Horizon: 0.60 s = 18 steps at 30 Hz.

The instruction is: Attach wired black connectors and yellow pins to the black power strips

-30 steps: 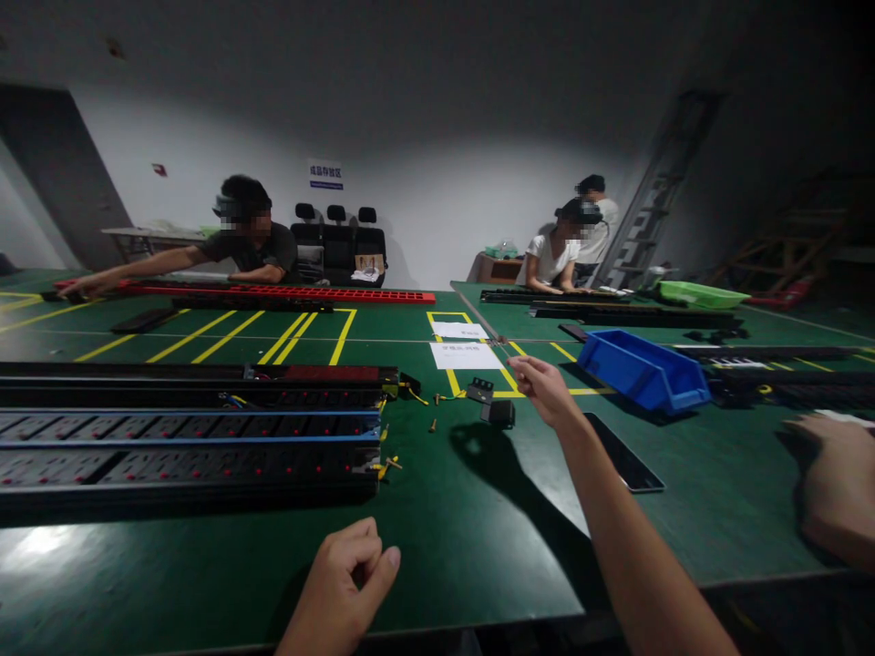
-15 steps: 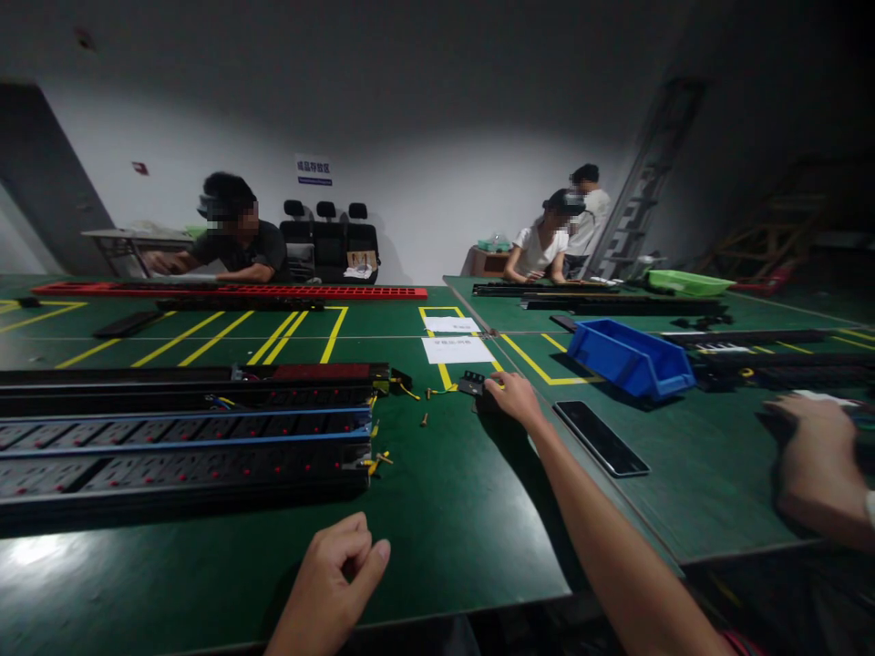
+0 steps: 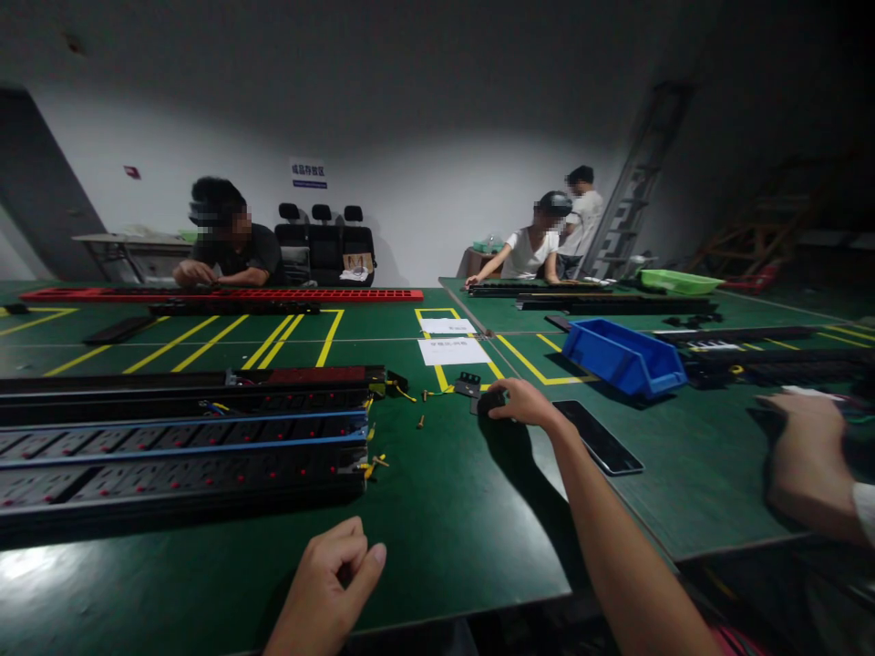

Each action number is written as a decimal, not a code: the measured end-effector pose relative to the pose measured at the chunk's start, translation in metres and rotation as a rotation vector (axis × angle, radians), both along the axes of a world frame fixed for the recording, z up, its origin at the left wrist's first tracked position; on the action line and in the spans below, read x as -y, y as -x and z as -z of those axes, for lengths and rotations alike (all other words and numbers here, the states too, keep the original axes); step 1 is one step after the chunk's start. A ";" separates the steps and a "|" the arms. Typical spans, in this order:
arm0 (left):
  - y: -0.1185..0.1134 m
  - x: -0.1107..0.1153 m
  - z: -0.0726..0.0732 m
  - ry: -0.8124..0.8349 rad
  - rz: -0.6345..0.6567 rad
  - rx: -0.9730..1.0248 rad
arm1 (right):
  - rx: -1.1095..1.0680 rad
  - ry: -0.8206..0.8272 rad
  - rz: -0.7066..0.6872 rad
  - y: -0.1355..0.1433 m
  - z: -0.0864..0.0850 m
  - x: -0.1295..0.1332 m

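Note:
My right hand (image 3: 525, 403) has its fingers closed round a small black part (image 3: 490, 403) at the middle of the green table (image 3: 437, 510). Just beyond it lies a black bracket-like piece (image 3: 468, 384) with holes. My left hand (image 3: 332, 569) rests near the front edge, loosely curled, and no object shows in it. To the left lie several long black power strips (image 3: 205, 469) with red dots and blue edges. Yellow-green wire ends (image 3: 373, 466) stick out at their right ends. Small brass-coloured screws (image 3: 421, 422) lie between the strips and my right hand.
A phone (image 3: 605, 439) lies right of my right forearm, a blue bin (image 3: 625, 358) behind it. At far right is a co-worker's arm (image 3: 807, 456). White paper labels (image 3: 455, 352) and a long red rail (image 3: 273, 295) are farther back. Co-workers (image 3: 533, 251) sit across the table.
My right hand has moved slightly right and nearer, with the small black part now in its fingers, apart from the bracket piece. My left hand stays in place. The view has shifted slightly.

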<state>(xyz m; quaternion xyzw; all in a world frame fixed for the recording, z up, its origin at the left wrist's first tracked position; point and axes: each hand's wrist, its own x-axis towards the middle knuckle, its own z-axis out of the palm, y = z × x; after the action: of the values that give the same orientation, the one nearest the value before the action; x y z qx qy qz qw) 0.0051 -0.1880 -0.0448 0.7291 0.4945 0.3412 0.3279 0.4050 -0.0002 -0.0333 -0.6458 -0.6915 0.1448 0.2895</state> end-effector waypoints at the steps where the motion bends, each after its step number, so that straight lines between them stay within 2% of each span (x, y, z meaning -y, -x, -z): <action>1: 0.000 0.000 0.000 0.002 -0.002 0.001 | 0.012 0.000 -0.016 0.000 -0.002 0.001; 6: -0.001 0.001 0.000 0.018 0.003 0.006 | -0.087 -0.076 0.007 0.003 -0.012 0.005; 12: -0.002 0.002 -0.003 0.029 0.003 0.019 | -0.646 -0.100 0.116 0.027 -0.024 0.007; 15: -0.003 0.003 -0.005 0.024 0.000 0.028 | -0.887 -0.061 0.049 0.046 -0.027 0.010; 18: -0.003 0.003 -0.006 0.009 0.003 0.038 | -0.941 0.050 -0.090 0.067 -0.027 0.016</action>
<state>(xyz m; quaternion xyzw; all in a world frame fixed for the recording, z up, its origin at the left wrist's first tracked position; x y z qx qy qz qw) 0.0082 -0.1905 -0.0392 0.7217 0.4885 0.3522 0.3412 0.3381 -0.0161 -0.0060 -0.4864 -0.5088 0.4506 0.5491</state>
